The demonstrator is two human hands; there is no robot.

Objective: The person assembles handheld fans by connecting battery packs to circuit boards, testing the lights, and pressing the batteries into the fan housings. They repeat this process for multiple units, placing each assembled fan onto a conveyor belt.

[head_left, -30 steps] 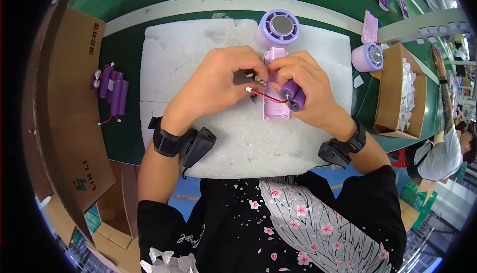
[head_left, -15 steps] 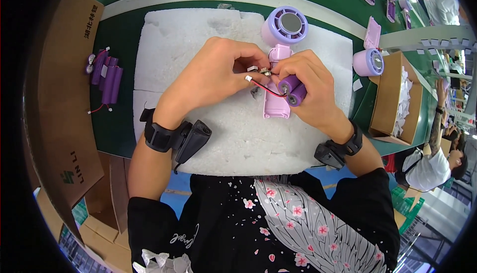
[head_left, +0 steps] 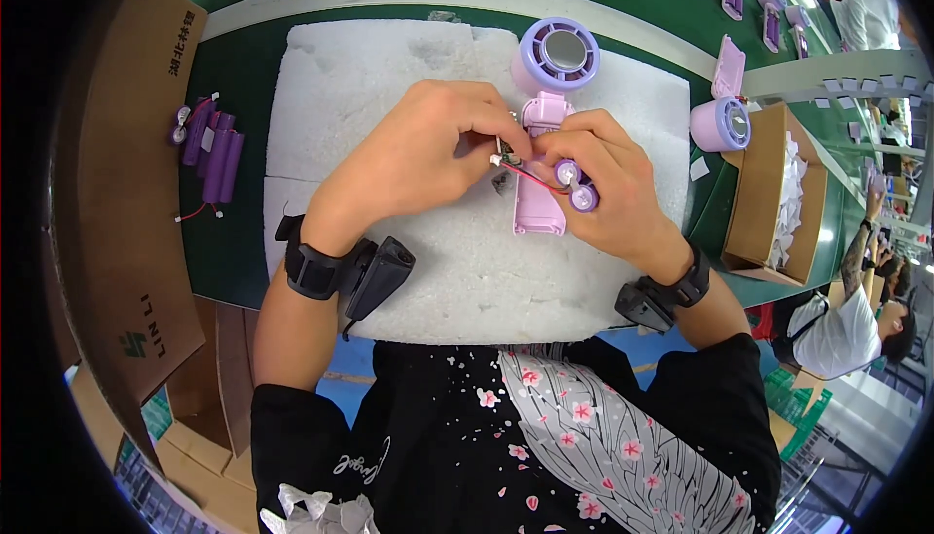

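Note:
My left hand (head_left: 428,150) is closed, its thumb and forefinger pinching a small circuit board (head_left: 509,155). A white plug (head_left: 496,160) on red and black wires sits beside the board. The wires (head_left: 537,178) run to a purple two-cell battery pack (head_left: 582,195), whose ends stick out of my closed right hand (head_left: 618,179). My right fingertips meet the left ones near the board and partly hide it. Beneath both hands lies a handheld fan with a round lilac head (head_left: 559,55) and an open pink handle shell (head_left: 538,208).
A white foam sheet (head_left: 418,271) lies under the work. More purple battery packs (head_left: 219,155) lie at left beside a tall cardboard box (head_left: 126,194). At right stand another lilac fan (head_left: 721,124) and a carton (head_left: 759,194) with white pieces. Another person (head_left: 846,335) is far right.
The battery pack has turned in my right hand, so its cell ends now face up more. My left fingers have tilted the board and moved the plug slightly right and down.

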